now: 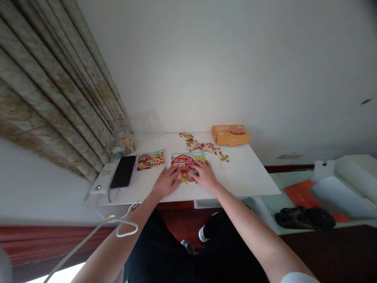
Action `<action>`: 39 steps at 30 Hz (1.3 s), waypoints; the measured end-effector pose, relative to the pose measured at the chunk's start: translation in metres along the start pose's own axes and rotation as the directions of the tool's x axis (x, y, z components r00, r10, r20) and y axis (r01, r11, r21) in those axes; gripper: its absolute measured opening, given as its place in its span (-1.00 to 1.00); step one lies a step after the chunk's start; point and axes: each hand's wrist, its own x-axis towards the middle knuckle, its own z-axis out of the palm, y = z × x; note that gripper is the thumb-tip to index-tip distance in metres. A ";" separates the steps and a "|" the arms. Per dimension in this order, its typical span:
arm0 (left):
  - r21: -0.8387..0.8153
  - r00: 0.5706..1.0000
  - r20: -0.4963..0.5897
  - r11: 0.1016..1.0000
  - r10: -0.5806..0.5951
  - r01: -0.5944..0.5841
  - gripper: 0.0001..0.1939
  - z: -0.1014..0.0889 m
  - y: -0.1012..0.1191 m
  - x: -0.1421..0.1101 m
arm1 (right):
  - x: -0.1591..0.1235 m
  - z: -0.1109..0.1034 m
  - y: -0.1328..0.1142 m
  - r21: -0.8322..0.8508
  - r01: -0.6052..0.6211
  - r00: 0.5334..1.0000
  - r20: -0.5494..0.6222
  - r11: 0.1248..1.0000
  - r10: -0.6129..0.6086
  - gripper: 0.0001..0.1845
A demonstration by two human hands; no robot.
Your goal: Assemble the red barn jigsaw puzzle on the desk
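Observation:
A partly built farm jigsaw puzzle (185, 167) with a red barn lies on a white table (235, 177), directly under both hands. My left hand (166, 181) rests flat on the puzzle's left side, with its fingers apart and nothing visibly held. My right hand (204, 174) lies on the puzzle's right side, its fingertips on the pieces near the barn. Beyond them is a scatter of loose puzzle pieces (200, 145). A farm picture card (150, 160) lies to the left, and an orange cardboard box (230, 135) stands at the far edge.
A black phone (123, 171) and a white power bank (103, 179) lie at the table's left end, below a pleated curtain (55, 86). A white cable (126, 228) hangs near my left arm. A red envelope (300, 194) and a dark bag (304, 218) sit low on the right.

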 end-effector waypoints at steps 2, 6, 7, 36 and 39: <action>-0.010 1.000 0.001 1.000 -0.014 0.014 -0.56 0.003 0.000 0.000 | 0.007 0.000 0.004 -0.001 -0.035 0.999 -0.007 0.999 0.035 -0.61; -0.028 1.000 -0.018 0.999 -0.020 0.020 -0.59 0.003 0.000 0.000 | 0.042 0.001 0.017 -0.036 -0.112 0.993 0.024 0.993 0.113 -0.60; -0.031 1.000 -0.022 0.999 -0.019 0.018 -0.60 0.003 0.000 0.000 | 0.053 0.003 0.021 -0.048 -0.126 0.991 0.038 0.991 0.128 -0.60; -0.071 0.999 -0.032 0.997 -0.045 0.042 -0.71 -0.007 0.006 -0.001 | 0.201 0.037 0.051 -0.020 -0.281 0.960 -0.015 0.960 0.281 -0.56; -0.081 0.998 -0.030 0.995 -0.056 0.053 -0.72 -0.007 0.006 -0.002 | 0.220 0.037 0.068 -0.056 -0.345 0.937 0.040 0.937 0.347 -0.53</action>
